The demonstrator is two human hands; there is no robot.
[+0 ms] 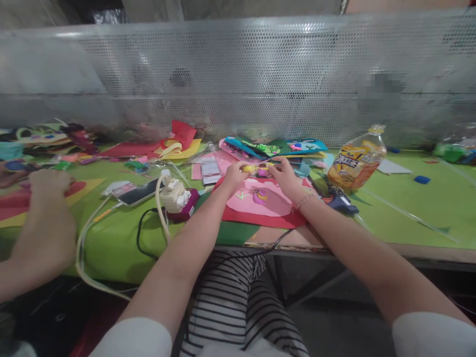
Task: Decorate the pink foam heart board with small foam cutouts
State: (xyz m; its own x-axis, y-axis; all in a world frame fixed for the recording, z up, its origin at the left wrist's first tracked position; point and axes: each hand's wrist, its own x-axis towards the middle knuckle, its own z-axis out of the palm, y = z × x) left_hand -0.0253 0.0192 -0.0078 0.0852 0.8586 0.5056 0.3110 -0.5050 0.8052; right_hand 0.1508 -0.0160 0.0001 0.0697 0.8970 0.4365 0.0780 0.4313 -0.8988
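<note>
My left hand (235, 175) has its fingers closed on the left end of a small yellow piece (251, 169), perhaps clay or a wrapper. At the right, my right hand (285, 174) pinches something yellow too small to make out. Both hands are over the upper edge of a pink paper shape (241, 202), which lies on a red sheet (267, 221). A purple and yellow curled clay piece (260, 197) rests on the pink paper. Something pink-purple shows between my hands.
A phone (139, 192), a power adapter with cables (179, 198) and another person's arm (50, 218) are at the left. Coloured craft sheets (275, 147) lie behind. A yellow-labelled plastic bottle (357, 161) and a dark blue object (342, 202) are at the right.
</note>
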